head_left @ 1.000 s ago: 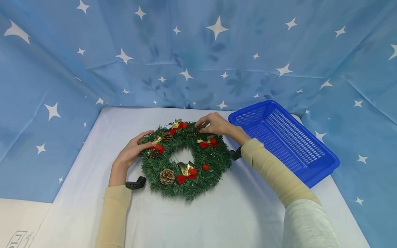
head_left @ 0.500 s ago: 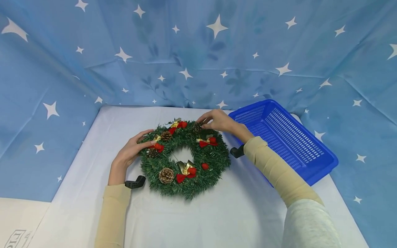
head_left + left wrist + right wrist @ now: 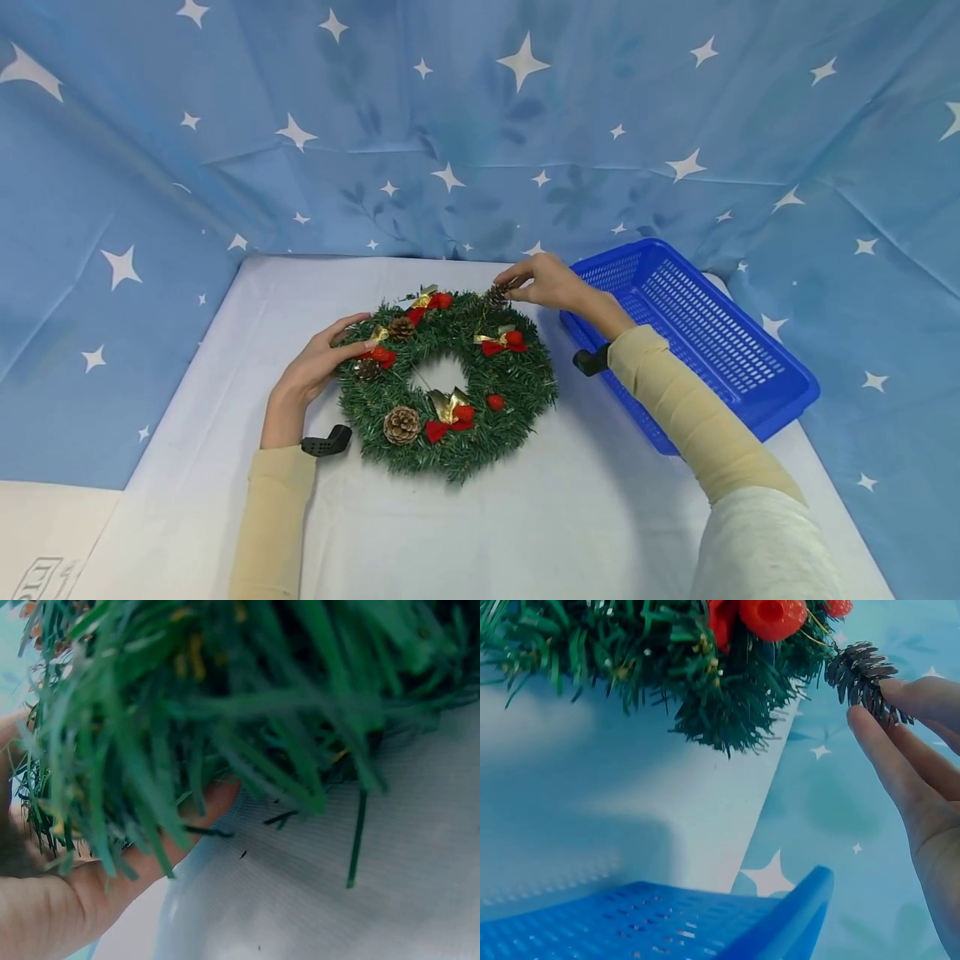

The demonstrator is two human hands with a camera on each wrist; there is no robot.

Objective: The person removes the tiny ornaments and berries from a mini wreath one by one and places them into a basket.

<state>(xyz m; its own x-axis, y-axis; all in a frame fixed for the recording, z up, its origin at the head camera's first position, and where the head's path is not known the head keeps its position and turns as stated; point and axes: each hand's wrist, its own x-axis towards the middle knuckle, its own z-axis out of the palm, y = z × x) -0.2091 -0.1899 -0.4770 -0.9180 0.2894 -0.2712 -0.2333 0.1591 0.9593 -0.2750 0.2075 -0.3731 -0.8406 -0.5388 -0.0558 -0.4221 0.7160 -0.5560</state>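
Note:
A green wreath [image 3: 453, 458] with pinecones, red bows and gold ribbons lies flat on the white cloth. My left hand [image 3: 313, 367] grips its left rim, the thumb over the top near a red bow; greenery hides part of the fingers in the left wrist view. At the back right of the wreath, my right hand [image 3: 553, 283] pinches a dark pinecone [image 3: 859, 671] between thumb and fingertips. A thin gold wire runs from the pinecone toward the wreath in the right wrist view. Another pinecone [image 3: 402, 425] sits at the wreath's front left.
A blue perforated plastic basket [image 3: 806, 396] stands to the right, partly under my right forearm. Starry blue cloth [image 3: 450, 100] hangs behind and at both sides. Printed pale cardboard [image 3: 45, 533] shows at the lower left.
My right hand has drawn the pinecone up and to the right, away from the greenery, exposing its wire. The left hand keeps its grip and the wreath has hardly moved.

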